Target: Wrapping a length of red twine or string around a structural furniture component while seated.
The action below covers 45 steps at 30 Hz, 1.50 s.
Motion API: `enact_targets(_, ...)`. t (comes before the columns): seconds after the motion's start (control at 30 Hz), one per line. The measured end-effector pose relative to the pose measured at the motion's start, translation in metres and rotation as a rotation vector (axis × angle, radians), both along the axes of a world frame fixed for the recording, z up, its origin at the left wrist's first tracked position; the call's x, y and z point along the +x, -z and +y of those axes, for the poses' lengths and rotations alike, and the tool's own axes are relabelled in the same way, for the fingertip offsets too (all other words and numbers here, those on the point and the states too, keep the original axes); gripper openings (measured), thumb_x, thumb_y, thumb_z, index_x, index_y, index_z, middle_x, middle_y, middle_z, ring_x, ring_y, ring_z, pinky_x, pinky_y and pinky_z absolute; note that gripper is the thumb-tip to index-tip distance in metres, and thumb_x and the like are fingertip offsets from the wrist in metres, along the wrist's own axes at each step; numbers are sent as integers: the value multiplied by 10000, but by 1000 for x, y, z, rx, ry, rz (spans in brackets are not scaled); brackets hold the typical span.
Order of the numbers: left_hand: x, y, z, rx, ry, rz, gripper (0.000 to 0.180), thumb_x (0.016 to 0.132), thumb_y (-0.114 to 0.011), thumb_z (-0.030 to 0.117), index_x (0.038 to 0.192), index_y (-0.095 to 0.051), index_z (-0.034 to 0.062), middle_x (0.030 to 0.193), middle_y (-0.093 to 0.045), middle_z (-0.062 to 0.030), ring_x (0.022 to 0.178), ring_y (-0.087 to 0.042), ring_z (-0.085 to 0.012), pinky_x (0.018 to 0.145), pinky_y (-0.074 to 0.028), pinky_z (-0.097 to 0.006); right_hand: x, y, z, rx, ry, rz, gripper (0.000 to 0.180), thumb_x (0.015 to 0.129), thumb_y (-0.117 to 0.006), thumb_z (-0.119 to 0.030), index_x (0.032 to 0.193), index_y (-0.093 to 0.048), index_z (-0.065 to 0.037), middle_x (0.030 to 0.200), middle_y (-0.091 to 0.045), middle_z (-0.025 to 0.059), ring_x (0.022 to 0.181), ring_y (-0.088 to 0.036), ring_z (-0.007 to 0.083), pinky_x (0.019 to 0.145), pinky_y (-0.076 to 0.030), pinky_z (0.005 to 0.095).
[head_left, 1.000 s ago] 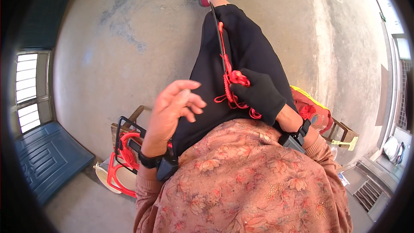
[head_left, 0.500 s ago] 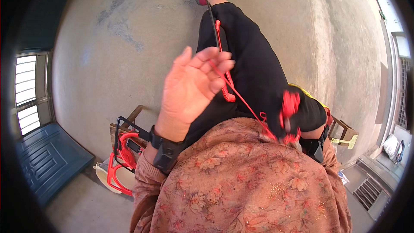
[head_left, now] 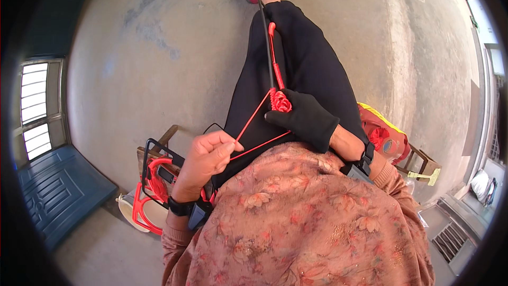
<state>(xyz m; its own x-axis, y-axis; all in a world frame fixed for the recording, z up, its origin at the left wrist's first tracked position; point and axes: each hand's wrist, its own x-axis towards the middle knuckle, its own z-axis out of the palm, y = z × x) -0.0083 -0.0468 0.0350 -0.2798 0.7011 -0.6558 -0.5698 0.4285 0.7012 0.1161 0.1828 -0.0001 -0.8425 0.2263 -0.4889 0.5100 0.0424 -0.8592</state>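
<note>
My bare left hand (head_left: 212, 154) is closed in a pinch on a thin red cord (head_left: 253, 118). The cord runs tight from there up to a thin black rod (head_left: 267, 47) lying along my legs. Part of that rod is covered by red wrapping (head_left: 273, 47). My right hand (head_left: 309, 119), in a black fingerless-looking glove, is closed around a small bundle of red cord (head_left: 281, 101) beside the rod's wrapped part. A second stretch of cord passes from my left hand toward the glove's underside. The gloved palm hides the rod's near end.
At my left a wooden stool (head_left: 168, 140) carries black frames with red cord, beside a pale basin (head_left: 135, 214). A red bag with yellow trim (head_left: 389, 137) sits at my right, near a wooden stool edge (head_left: 423, 167). A blue panel (head_left: 66, 193) lies far left.
My right hand has come leftward with the cord bundle to the rod. My left hand, open before, has moved down and left and closed on the cord, drawing it tight.
</note>
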Motion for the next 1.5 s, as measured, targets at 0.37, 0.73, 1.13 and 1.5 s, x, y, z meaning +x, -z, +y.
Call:
enact_targets(0.37,5,5,5,227,-46,-295,211,989,-508,177,896,-574,0,556,-349,75,452,-293,-14,412,-214,-196,39,21,80,-487,608,318,299,974,-514,-268,1045,-615,5,958,-658,96,860,-641,170,734,-503,272)
enact_targets(0.73,-21,3,81,517,-279,31,331,960,-500,146,1246,-524,-18,1230,-565,-173,1073,-592,-232,766,-524,-297,27,-12,86,486,605,277,175,892,-627,-192,939,-707,-44,865,-682,55,794,-629,108,729,-479,260)
enact_targets(1.13,-7,47,106,72,96,386,265,940,-558,115,1143,-581,-55,740,-657,-75,575,-615,-112,513,-512,-235,-14,22,23,-73,229,126,295,861,-637,-224,1080,-609,-29,871,-647,126,768,-630,171,705,-505,299)
enact_targets(1.5,-10,46,110,-81,258,452,294,868,-648,148,1080,-594,-49,743,-665,-98,612,-650,-135,505,-503,-243,-9,39,26,125,131,201,423,794,-681,-86,1194,-556,-25,992,-658,112,895,-636,157,777,-522,298)
